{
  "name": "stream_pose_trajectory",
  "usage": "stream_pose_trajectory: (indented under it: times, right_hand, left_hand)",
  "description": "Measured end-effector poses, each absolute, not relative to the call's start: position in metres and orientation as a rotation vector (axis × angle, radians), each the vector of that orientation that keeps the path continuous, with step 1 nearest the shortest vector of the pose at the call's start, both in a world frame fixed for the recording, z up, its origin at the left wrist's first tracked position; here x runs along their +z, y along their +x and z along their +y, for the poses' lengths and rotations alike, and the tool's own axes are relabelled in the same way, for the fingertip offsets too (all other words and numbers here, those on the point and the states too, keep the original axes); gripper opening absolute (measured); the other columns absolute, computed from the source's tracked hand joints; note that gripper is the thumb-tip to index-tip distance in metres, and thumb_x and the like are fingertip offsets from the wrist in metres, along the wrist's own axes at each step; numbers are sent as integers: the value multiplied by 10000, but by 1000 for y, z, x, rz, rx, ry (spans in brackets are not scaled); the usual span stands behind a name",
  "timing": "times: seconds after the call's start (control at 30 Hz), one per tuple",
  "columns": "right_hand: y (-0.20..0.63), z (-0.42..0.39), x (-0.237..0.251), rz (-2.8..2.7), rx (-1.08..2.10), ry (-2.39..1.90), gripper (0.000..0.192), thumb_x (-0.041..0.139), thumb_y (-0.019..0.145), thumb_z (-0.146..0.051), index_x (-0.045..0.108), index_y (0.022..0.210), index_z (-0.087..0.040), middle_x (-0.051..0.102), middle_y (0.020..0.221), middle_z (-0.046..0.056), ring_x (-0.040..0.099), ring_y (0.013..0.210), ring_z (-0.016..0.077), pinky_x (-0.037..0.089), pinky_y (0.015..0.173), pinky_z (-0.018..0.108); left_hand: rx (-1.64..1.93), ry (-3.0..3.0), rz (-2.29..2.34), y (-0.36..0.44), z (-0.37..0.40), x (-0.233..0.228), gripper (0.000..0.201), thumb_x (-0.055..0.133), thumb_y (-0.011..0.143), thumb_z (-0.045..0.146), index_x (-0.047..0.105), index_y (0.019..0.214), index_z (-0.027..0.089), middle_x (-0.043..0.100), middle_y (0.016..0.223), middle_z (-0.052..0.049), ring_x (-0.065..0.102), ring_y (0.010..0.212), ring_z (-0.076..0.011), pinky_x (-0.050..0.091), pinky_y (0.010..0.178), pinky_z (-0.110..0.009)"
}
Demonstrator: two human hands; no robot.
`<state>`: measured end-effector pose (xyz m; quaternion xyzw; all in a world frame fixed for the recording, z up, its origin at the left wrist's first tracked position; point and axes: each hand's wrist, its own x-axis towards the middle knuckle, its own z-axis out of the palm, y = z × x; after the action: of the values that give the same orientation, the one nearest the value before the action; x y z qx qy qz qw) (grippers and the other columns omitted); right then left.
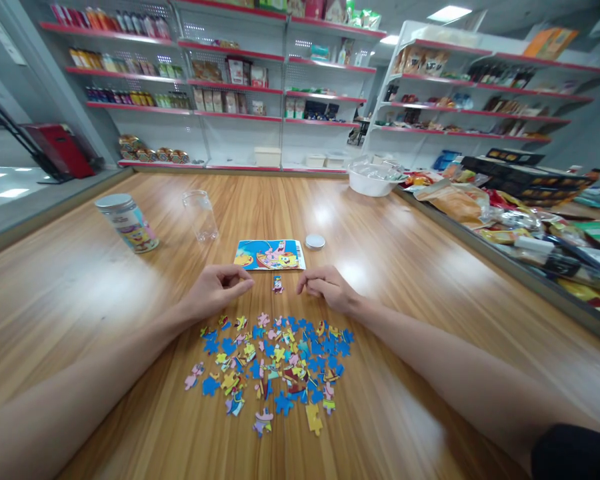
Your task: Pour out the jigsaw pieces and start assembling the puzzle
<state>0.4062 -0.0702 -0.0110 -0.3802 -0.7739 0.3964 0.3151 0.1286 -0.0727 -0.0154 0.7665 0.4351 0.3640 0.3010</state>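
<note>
My left hand (pixel 219 291) is beside a small joined bit of jigsaw (pixel 278 285) and left of it, fingers loosely curled. A slight gap shows between its thumb and index finger, with nothing visible in them. On the other side of that bit is my right hand (pixel 329 287), its fingers bent and slightly apart, holding nothing that I can see. Just beyond lies a picture card (pixel 270 255) with cartoon figures on blue. Loose jigsaw pieces (pixel 283 403), mostly blue, yellow and pink, are spread over the wooden table (pixel 150 427) nearer to me.
Past my left hand stand a printed canister (pixel 129 223) and a clear plastic jar (pixel 201 217). A round silvery lid (pixel 315 241) lies right of the card. Further back are a white basin (pixel 371 185) and, at right, heaped packaged goods (pixel 510 217). Stocked shelves line the wall.
</note>
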Motion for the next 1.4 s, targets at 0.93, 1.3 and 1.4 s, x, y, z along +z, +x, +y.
stream_pose_trajectory:
  times: [0.93,1.3,1.4]
  right_hand:
    - [409,-79,-1,-2531,887,-816,412,597,854,-345,481,512,-146,355,467,-69,292,441,41,209,433,199]
    - [405,-87,-4,-2502,783,-710,206,636,831,-265,775,846,-114,550,503,-16,409,421,58,308,433,187]
    - [403,-88,-9,-2482,775,-676,225,618,842,-261,782,863,-109,588,512,5,397,408,58,304,417,193]
  left_hand:
    - [624,2254,841,129,-74,-8,389,556,903,362,624,614,110,463,516,20,368,481,-76,271,453,-188]
    - [616,1951,706,119,-62,-9,284,695,814,332,708,997,115,412,550,68,350,492,-72,266,464,-180]
    - [575,1854,646,112,-56,-7,279,716,801,333,696,966,109,443,555,62,361,488,-67,267,460,-177]
